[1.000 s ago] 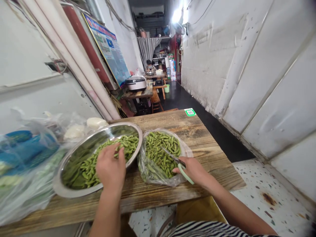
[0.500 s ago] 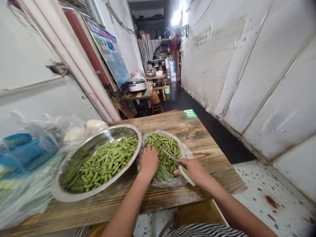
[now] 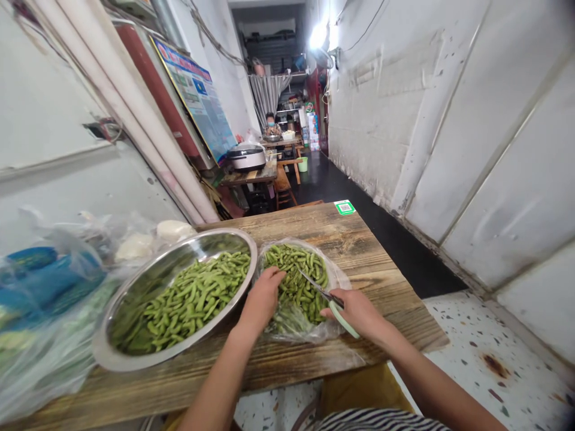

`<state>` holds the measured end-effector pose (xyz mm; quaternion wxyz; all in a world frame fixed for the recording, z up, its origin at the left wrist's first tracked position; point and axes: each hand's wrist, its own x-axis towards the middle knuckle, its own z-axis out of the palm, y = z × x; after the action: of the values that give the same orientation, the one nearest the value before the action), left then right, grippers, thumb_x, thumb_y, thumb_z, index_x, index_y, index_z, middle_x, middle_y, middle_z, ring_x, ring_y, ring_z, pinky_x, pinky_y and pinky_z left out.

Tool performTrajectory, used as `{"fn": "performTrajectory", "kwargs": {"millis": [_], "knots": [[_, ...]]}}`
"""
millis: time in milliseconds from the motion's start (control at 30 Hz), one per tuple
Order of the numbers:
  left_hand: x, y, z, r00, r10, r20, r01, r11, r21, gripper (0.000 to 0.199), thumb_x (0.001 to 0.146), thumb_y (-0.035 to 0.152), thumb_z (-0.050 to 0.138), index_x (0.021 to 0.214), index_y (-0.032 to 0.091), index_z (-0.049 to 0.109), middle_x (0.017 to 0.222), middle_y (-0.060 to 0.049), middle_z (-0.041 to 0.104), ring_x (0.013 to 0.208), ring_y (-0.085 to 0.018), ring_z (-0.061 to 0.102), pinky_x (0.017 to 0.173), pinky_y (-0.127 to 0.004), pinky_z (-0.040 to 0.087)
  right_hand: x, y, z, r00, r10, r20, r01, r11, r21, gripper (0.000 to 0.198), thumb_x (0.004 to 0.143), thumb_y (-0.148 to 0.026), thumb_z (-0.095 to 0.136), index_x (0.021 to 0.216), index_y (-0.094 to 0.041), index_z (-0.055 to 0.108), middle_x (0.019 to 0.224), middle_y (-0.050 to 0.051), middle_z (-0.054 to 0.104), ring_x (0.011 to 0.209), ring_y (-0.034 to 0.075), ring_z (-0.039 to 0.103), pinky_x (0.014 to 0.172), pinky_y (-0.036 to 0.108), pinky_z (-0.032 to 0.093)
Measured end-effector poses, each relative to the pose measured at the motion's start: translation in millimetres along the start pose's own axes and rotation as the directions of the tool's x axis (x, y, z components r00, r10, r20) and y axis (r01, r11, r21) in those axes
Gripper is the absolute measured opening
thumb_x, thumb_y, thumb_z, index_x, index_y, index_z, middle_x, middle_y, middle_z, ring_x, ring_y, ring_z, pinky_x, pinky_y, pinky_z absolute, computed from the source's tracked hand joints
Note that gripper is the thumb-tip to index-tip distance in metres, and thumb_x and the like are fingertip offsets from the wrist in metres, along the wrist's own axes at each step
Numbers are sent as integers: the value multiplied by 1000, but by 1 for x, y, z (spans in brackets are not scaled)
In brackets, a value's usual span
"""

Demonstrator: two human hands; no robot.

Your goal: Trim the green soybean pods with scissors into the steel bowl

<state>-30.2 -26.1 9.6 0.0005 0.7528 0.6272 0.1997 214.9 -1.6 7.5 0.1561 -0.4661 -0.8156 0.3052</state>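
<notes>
My right hand grips scissors with pale green handles. Their blades point up and left over green edamame pods in a clear plastic bag. At the left side of this bag is my left hand, its fingers drawn together in a pinch; whatever lies between the fingertips is hidden. To the left, a wide steel basin holds a heap of more edamame pods. Basin and bag stand side by side on the wooden table.
Clear plastic bags and a blue container crowd the table's left end. A green code sticker marks the far corner. Beyond are a second table with a white-and-black cooker, a stool and a green bucket. A white wall runs along the right.
My left hand has lifted slightly and drawn left from the pods in the bag, its fingers closing together. My right hand, with the scissors, has shifted only a little.
</notes>
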Motion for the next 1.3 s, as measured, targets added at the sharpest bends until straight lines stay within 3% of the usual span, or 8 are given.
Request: {"fn": "performTrajectory", "kwargs": {"millis": [233, 433, 567, 667, 767, 933, 1200, 1300], "knots": [[6, 0, -8, 989, -95, 118, 75, 984, 159, 23, 79, 10, 45, 84, 15, 66, 80, -9, 65, 85, -23, 58, 81, -36, 43, -1, -5, -2, 1000, -8, 8, 9, 1000, -25, 29, 73, -47, 64, 80, -19, 65, 68, 3, 66, 62, 16, 56, 54, 21, 27], [4, 14, -11, 992, 38, 117, -42, 999, 27, 28, 80, 12, 48, 100, 22, 66, 102, -8, 62, 99, -21, 54, 86, -34, 39, 0, -9, -2, 1000, 7, 18, -6, 999, -41, 29, 72, -46, 66, 81, -18, 66, 69, 3, 66, 63, 16, 56, 54, 21, 27], [7, 19, -12, 987, -9, 160, 4, 999, 35, 19, 79, 16, 53, 90, 21, 67, 91, -8, 65, 93, -23, 56, 84, -37, 39, 0, -9, -2, 1000, -6, 15, 7, 999, -32, 30, 72, -47, 65, 82, -18, 66, 71, 4, 67, 63, 16, 57, 55, 21, 28], [7, 19, -8, 995, -89, 43, 95, 983, -157, 15, 80, 22, 53, 86, 19, 67, 87, -8, 67, 85, -22, 59, 81, -35, 41, -1, -9, -3, 1000, 4, 10, -3, 1000, -2, 31, 72, -46, 65, 87, -18, 67, 76, 5, 69, 68, 18, 59, 57, 22, 31], [5, 20, -3, 952, -305, -23, 245, 806, -538, 19, 78, 30, 55, 88, 18, 66, 81, -6, 69, 73, -19, 63, 72, -32, 45, -1, -9, -3, 1000, 6, 8, -6, 998, 60, 34, 73, -46, 65, 91, -18, 68, 80, 5, 70, 70, 19, 60, 61, 22, 35], [1, 30, -9, 851, -503, 153, 320, 265, -910, 34, 64, 38, 70, 88, 14, 66, 68, -2, 66, 60, -14, 60, 58, -24, 43, -2, -14, -5, 1000, -16, 16, 12, 971, 237, 40, 73, -51, 63, 95, -18, 67, 81, 3, 69, 71, 18, 58, 63, 23, 38], [-3, 39, -22, 809, -522, 269, 260, -92, -961, 33, 60, 32, 76, 84, 14, 61, 70, 0, 65, 66, -10, 61, 62, -20, 44, -10, -25, -9, 996, -74, 55, 54, 952, 302, 43, 70, -54, 65, 92, -17, 65, 71, -1, 59, 66, 14, 51, 60, 21, 36], [-4, 42, -23, 795, -541, 276, 220, -167, -961, 32, 59, 28, 77, 82, 14, 60, 73, 0, 65, 73, -12, 63, 65, -21, 46, -13, -29, -6, 993, -97, 70, 73, 955, 287, 46, 71, -55, 63, 98, -18, 63, 70, -2, 56, 63, 13, 48, 59, 20, 36]]}}
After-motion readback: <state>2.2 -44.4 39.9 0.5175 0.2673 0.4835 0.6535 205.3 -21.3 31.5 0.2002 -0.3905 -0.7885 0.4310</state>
